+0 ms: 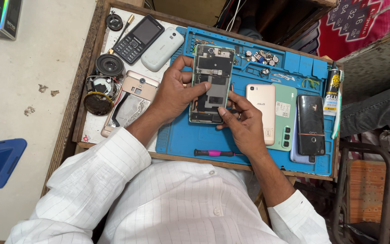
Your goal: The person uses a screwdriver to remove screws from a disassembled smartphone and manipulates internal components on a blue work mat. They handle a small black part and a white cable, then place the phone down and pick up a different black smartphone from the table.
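Observation:
An opened smartphone [211, 81] with its back cover off shows dark inner parts inside a pale green frame. It lies over the blue work mat [181, 135]. My left hand [174, 92] grips its left edge, with fingers curled over the top corner and the thumb on the inner parts. My right hand [244, 122] holds the lower right corner, thumb pressed near the bottom edge. A screwdriver [214, 153] with a pink and black handle lies on the mat just below both hands.
A gold phone [262, 106], a green phone [285, 117] and a black phone [310, 124] lie right of my hands. A keypad phone [137, 38], a white phone [161, 49], speaker parts [109, 65] and a dismantled phone [129, 101] sit left. A glue tube [331, 92] lies far right.

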Available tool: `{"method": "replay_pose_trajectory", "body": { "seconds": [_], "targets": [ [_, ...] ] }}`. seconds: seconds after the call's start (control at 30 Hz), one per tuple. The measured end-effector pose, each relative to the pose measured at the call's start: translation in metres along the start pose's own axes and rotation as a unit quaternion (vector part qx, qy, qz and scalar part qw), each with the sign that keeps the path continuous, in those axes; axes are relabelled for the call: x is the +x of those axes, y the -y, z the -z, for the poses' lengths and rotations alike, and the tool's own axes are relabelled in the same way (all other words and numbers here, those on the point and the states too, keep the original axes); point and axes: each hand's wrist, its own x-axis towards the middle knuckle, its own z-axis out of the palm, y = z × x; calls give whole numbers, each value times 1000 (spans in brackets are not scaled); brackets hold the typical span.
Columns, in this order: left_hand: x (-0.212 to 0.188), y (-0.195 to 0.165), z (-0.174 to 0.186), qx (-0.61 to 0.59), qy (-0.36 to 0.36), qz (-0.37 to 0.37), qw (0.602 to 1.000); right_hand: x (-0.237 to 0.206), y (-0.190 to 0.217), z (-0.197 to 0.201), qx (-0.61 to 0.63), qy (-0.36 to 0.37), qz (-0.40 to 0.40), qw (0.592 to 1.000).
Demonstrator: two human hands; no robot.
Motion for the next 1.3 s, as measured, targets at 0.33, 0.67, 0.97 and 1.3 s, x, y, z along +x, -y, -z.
{"method": "replay_pose_trajectory", "body": {
  "seconds": [0.33,0.67,0.97,1.3],
  "targets": [
    [0,1,1,-32,2,-15,999,-7,6,-4,-77,3,32,996],
    [-1,1,0,-12,9,-15,1000,-12,7,7,-95,-106,233,962],
    [0,0,0,-25,15,-9,1000,-16,2,10,-122,-117,274,947],
    [2,0,0,-87,-22,-7,996,-17,-13,22,-62,-104,294,948]
  ]
}}
